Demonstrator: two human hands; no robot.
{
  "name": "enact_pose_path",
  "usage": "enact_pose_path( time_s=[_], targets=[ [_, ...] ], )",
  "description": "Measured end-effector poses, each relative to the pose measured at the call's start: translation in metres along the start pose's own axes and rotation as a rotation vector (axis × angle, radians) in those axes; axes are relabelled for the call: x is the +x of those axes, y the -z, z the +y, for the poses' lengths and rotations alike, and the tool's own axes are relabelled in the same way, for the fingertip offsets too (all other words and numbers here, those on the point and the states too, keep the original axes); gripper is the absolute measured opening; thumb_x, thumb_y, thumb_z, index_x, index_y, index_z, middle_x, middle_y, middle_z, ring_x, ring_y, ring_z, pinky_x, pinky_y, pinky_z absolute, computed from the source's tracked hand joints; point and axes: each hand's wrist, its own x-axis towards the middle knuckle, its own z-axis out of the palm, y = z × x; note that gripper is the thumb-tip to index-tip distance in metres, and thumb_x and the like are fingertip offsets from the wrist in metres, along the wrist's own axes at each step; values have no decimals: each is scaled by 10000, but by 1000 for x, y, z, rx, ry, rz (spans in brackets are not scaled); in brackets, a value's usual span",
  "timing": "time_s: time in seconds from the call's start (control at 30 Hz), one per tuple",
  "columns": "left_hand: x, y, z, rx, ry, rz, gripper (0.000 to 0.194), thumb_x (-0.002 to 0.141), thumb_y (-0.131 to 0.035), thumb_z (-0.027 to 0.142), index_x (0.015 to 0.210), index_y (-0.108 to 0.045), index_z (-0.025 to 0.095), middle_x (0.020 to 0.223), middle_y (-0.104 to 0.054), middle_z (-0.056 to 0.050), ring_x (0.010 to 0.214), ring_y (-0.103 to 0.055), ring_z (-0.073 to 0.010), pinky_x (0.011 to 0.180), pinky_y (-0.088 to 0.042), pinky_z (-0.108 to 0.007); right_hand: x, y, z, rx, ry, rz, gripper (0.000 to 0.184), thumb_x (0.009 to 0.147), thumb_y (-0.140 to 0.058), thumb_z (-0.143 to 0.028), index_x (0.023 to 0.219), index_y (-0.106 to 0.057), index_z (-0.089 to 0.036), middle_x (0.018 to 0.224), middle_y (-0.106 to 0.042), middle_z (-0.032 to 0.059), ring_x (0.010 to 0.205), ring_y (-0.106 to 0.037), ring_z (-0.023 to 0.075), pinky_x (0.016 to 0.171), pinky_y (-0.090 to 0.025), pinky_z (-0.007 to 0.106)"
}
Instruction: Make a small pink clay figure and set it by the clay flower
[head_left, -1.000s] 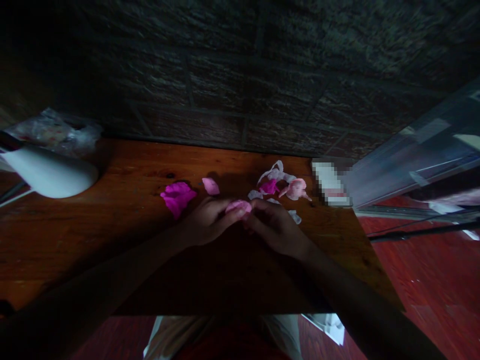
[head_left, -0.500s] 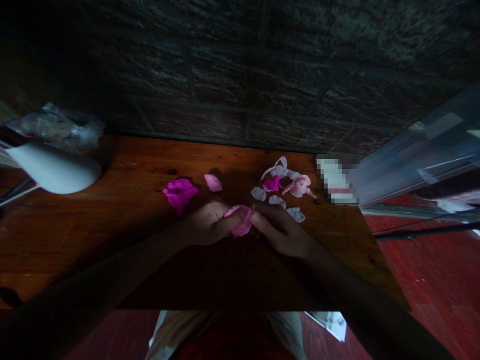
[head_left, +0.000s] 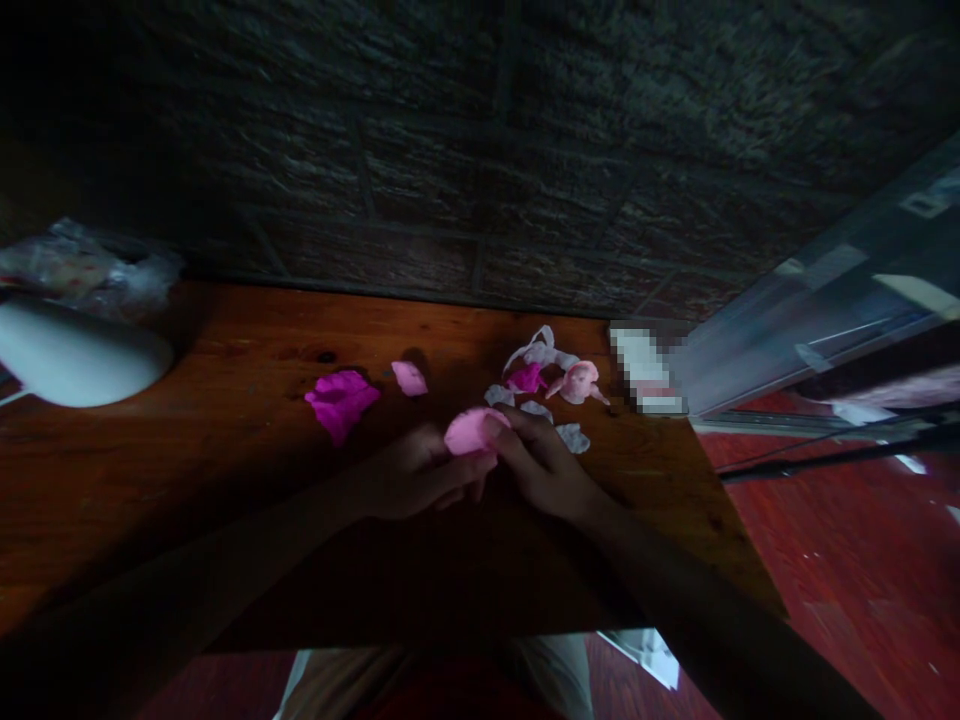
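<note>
A light pink paper petal [head_left: 469, 432], rounded with a slightly ruffled edge, is held up above the table between both hands. My right hand [head_left: 544, 460] pinches its right side, the thumb lying on the front face. My left hand [head_left: 412, 475] is closed at the petal's lower left, with its thumb along the lower edge and other fingertips showing beneath. Beyond the hands lie a small pink petal [head_left: 409, 378] and a magenta crumpled piece [head_left: 341, 402]. To the right are a pale pink flower-like piece [head_left: 579, 381], another magenta piece [head_left: 526, 377] and several whitish petals [head_left: 573, 438].
The wooden table [head_left: 247, 340] meets a dark stone-patterned wall [head_left: 420, 170]. At left stand a white lamp-like object [head_left: 90, 355] and a crumpled clear plastic bag [head_left: 97, 270]. A blurred-out white box [head_left: 649, 368] sits by a transparent panel [head_left: 787, 300] at right.
The petal between my hands has turned from edge-on to showing its broad face. My left hand has shifted lower beneath it, while my right thumb has moved onto its face. The view shifted slightly.
</note>
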Motion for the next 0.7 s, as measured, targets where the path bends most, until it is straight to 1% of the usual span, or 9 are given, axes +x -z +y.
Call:
enact_pose_path(
  time_s=[0.1,0.2,0.3,0.37,0.4,0.47,0.57,0.63,0.7],
  targets=[
    [-2,-3,4,42,-12,-12,534,996,-469,555,635,-549,170,561,-492,26,516,-423,-90,493,-336,-221,1,3,0,18,18,-77,561,1052,-405,-616,882,-715,-180,820,-706,49,783,-662,177,765,-529,316],
    [-4,-2,6,74,34,-84,571,1004,-443,524,554,-511,180,514,-496,15,516,-449,-100,536,-358,-244,2,5,-4,-8,45,-100,515,1041,-474,-586,866,-723,-170,783,-702,33,732,-650,155,729,-523,291],
    [-6,-2,7,50,80,-111,574,1000,-439,527,550,-523,181,514,-516,5,513,-466,-107,551,-372,-256,1,4,-10,34,2,-153,462,1043,-515,-535,849,-728,-173,751,-713,15,714,-654,138,729,-530,270],
    [-6,-1,8,33,82,-115,558,982,-473,563,588,-557,176,532,-513,8,513,-456,-109,527,-351,-255,-1,1,-11,97,-39,-171,490,1054,-485,-538,837,-726,-171,737,-719,19,695,-661,136,710,-536,265],
    [-6,0,8,30,73,-108,540,964,-503,582,622,-580,172,548,-514,11,521,-453,-111,521,-341,-254,-2,0,-11,118,-50,-164,502,1051,-482,-550,829,-724,-170,729,-718,20,676,-656,135,690,-534,262],
    [-4,0,9,33,34,-55,519,939,-529,612,679,-592,167,579,-512,17,543,-451,-113,529,-342,-252,-3,-3,-8,110,-43,-115,501,1029,-510,-581,832,-722,-172,731,-715,18,647,-636,131,650,-521,254],
    [-1,0,9,73,-34,55,538,959,-457,628,668,-535,182,579,-488,24,552,-443,-115,549,-364,-256,-2,-3,-2,35,-10,-33,513,1007,-518,-627,850,-714,-180,764,-704,15,678,-621,138,649,-504,258],
    [-1,-1,9,90,-19,74,538,969,-424,622,648,-503,197,553,-460,32,528,-422,-114,520,-347,-256,-1,0,-1,10,-8,-45,570,1016,-453,-663,820,-691,-183,745,-675,13,684,-608,145,643,-492,265],
    [-2,-2,8,85,18,68,536,968,-427,606,611,-472,209,523,-432,36,501,-392,-113,481,-315,-256,0,3,-1,8,-1,-57,613,1020,-403,-686,740,-633,-191,681,-605,-4,633,-558,136,600,-459,263]
  ],
)
